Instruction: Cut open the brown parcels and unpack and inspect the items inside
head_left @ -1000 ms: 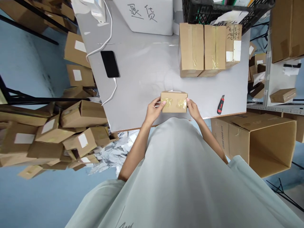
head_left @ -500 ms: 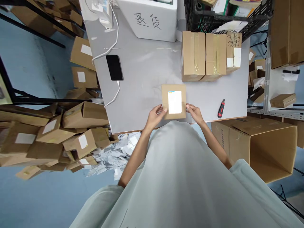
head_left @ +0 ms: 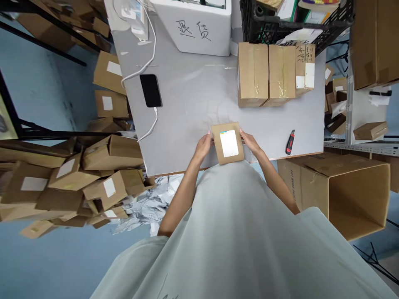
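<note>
Both of my hands hold a small cardboard box (head_left: 227, 143) at the near edge of the white table (head_left: 193, 99). Its face with a white label points up at me. My left hand (head_left: 204, 146) grips its left side and my right hand (head_left: 249, 142) grips its right side, fingers pressed against the cardboard. The box is slightly tilted and overhangs the table edge above my light shirt.
Three taped cartons (head_left: 274, 72) stand at the back right of the table. A red box cutter (head_left: 289, 142) lies near the right edge. A black phone (head_left: 151, 90) on a white cable lies at left. A large open carton (head_left: 352, 191) sits on the floor right; piled boxes (head_left: 77, 174) left.
I turned the box from its taped side to its labelled face, then drew it toward me to the table's near edge. Both hands stayed on its sides.
</note>
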The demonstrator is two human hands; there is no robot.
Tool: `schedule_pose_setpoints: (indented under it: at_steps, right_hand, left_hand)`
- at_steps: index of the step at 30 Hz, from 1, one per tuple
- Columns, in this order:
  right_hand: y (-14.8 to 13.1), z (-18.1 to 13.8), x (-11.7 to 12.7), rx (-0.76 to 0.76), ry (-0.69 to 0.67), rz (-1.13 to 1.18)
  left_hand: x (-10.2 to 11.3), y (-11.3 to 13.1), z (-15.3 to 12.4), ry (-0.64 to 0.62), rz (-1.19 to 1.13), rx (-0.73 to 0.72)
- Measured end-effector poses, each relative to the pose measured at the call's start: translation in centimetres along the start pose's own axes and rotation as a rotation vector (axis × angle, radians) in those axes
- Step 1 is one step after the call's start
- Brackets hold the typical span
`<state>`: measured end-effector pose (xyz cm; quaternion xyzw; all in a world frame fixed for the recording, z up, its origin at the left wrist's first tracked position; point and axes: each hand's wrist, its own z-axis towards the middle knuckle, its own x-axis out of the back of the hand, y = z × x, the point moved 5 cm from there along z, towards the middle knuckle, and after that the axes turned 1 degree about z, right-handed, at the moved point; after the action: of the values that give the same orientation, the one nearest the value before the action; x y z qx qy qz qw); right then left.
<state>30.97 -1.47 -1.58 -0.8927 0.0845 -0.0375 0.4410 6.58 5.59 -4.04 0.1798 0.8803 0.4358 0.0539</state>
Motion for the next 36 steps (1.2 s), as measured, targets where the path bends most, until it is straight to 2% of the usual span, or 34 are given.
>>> schedule_pose_setpoints:
  at_steps: [3, 6, 10, 12, 17, 23, 28, 32, 36]
  right_hand:
    - [-2.2, -1.2, -0.4, 0.083, 0.013, 0.033]
    - [-4.1, -3.0, -0.2, 0.163, 0.065, 0.066]
    - [-4.9, -4.5, -0.5, 0.230, 0.107, 0.015]
    - [-4.2, -4.4, -1.0, 0.198, 0.126, -0.007]
    - [-1.9, -3.4, -1.8, 0.085, 0.202, -0.084]
    - [-1.7, -3.2, -2.6, 0.089, 0.153, -0.074]
    - [-1.3, -3.1, -4.6, 0.120, 0.121, -0.051]
    - [-0.9, -3.3, -5.7, 0.114, 0.180, -0.044]
    - [-0.9, -4.7, -5.5, 0.103, 0.270, -0.044]
  left_hand:
    - [0.9, 2.0, -1.2, 0.037, 0.020, -0.037]
    - [2.0, 3.8, -3.5, 0.070, 0.026, -0.090]
    - [2.7, 4.7, -5.9, 0.159, 0.069, -0.150]
    - [2.7, 4.4, -6.0, 0.176, 0.085, -0.149]
    - [2.6, 2.7, -5.0, 0.114, 0.099, -0.123]
    - [3.7, 1.8, -4.5, 0.077, 0.086, -0.152]
    - [5.6, 0.7, -4.3, 0.093, 0.072, -0.122]
    - [6.8, 0.2, -3.9, 0.077, 0.057, -0.095]
    - [7.4, 1.0, -3.7, 0.078, 0.048, -0.155]
